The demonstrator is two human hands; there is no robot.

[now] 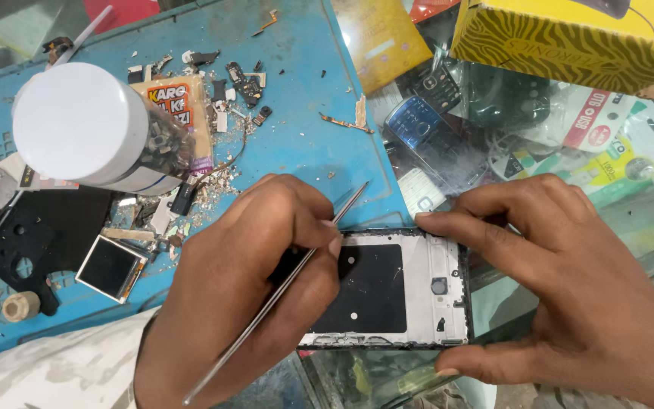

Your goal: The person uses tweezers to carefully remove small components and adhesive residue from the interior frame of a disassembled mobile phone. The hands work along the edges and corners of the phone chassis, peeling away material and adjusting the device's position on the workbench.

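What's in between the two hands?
The head view shows an opened phone frame between the left hand and right hand. Both grip it, and the left also holds a thin metal tool.

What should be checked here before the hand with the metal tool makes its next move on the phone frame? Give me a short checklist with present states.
1. Phone frame steadied: ok. The right hand holds its right end, with fingertips on the top and bottom edges.
2. Metal tool gripped: ok. The left hand holds it like a pen.
3. Tool tip placement: cannot tell. Which end is working is unclear, and the left hand hides the frame's left end.
4. Frame fully supported: not ok. It lies across the edge of the blue mat, partly over the glass counter.
5. Nearby clutter: not ok. Loose scraps and a white-capped bottle lie close to the left hand.
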